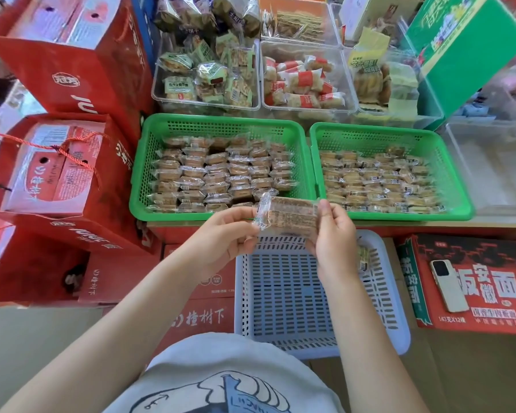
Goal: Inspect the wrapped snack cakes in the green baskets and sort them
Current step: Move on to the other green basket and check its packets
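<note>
Wrapped snack cake [291, 215] sits between your two hands, above the white basket's [399, 332] far rim, just in front of the green baskets [221, 123]. Clear wrapper, brown cake, printed label facing you. Left hand [221, 238] pinches the crimped left end; right hand [334, 234] grips the right end, fingers curled.

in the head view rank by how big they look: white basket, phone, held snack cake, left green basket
1. left green basket and white basket: look alike in size; the white one is nearer the camera, so unsure.
2. phone and held snack cake: close; the cake is partly covered by both hands.
</note>
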The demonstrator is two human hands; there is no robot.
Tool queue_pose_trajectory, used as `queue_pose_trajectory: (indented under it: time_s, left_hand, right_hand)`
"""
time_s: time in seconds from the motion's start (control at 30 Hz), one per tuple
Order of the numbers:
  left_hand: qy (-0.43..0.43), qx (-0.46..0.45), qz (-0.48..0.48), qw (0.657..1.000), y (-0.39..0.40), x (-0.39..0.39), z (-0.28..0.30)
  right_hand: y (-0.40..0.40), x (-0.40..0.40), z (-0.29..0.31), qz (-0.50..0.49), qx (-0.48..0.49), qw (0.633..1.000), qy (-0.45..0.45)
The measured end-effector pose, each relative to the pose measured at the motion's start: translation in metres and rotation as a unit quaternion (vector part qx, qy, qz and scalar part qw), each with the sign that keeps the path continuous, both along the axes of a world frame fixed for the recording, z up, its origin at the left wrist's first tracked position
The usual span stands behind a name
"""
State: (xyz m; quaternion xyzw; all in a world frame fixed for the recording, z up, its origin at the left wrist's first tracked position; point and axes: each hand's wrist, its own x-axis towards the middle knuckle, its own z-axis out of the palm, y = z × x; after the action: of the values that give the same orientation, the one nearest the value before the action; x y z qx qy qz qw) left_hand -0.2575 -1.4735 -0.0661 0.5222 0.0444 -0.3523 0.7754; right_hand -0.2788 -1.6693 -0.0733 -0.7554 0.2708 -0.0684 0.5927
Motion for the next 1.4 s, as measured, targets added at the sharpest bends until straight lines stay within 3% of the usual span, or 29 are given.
queue_pose_trajectory:
  time_s: [0.17, 0.43, 0.5, 0.6, 0.7, 0.8, 0.87, 1.0, 1.1, 1.13, 1.17, 1.23, 1.27, 1.33, 1.4]
  left_hand:
    - [0.019, 0.057, 0.033, 0.998, -0.011, 0.005, -0.001]
    - [-0.128, 0.193, 0.09, 0.969, -0.021, 0.012, -0.012]
    - [-0.101, 0.179, 0.103, 0.973, -0.024, 0.016, -0.019]
    - [0.01, 0.131, 0.11, 0.985, -0.032, 0.024, -0.026]
    - [0.128, 0.077, 0.086, 0.985, -0.043, 0.033, -0.031]
    - [0.209, 0.048, 0.144, 0.966, -0.052, 0.046, -0.035]
    - [0.208, 0.068, 0.169, 0.961, -0.056, 0.057, -0.038]
    - [0.161, 0.112, 0.184, 0.963, -0.07, 0.081, -0.052]
    - [0.077, 0.192, 0.17, 0.964, -0.079, 0.098, -0.069]
    - [0.001, 0.26, 0.145, 0.955, -0.081, 0.103, -0.076]
    - [-0.11, 0.349, 0.1, 0.925, -0.081, 0.107, -0.084]
    - [-0.32, 0.505, -0.061, 0.8, -0.076, 0.112, -0.105]
    - [-0.372, 0.539, -0.143, 0.742, -0.074, 0.114, -0.117]
    - [-0.389, 0.565, -0.252, 0.683, -0.071, 0.116, -0.135]
    - [-0.388, 0.573, -0.268, 0.67, -0.072, 0.117, -0.143]
  right_hand:
    - [0.01, 0.003, 0.005, 0.014, -0.046, 0.998, -0.029]
    - [0.009, 0.016, -0.007, 0.004, 0.005, 1.0, -0.024]
    - [0.007, 0.02, -0.012, -0.007, 0.033, 0.999, -0.014]
    - [0.003, 0.028, -0.015, -0.01, 0.04, 0.999, -0.007]
    - [-0.003, 0.036, -0.016, 0.036, 0.001, 0.999, -0.023]
    - [-0.013, 0.045, -0.019, 0.105, -0.061, 0.992, -0.037]
    - [-0.02, 0.053, -0.022, 0.15, -0.042, 0.987, -0.024]
    - [-0.038, 0.069, -0.033, 0.26, -0.045, 0.959, 0.104]
    - [-0.049, 0.083, -0.041, 0.248, -0.088, 0.96, 0.092]
    - [-0.054, 0.089, -0.043, 0.229, -0.116, 0.963, 0.081]
    - [-0.059, 0.096, -0.045, 0.212, -0.145, 0.964, 0.068]
    - [-0.067, 0.111, -0.05, 0.206, -0.209, 0.955, 0.048]
    - [-0.07, 0.118, -0.054, 0.221, -0.245, 0.943, 0.043]
    - [-0.074, 0.129, -0.063, 0.276, -0.331, 0.902, 0.034]
    - [-0.072, 0.138, -0.077, 0.328, -0.416, 0.848, 0.026]
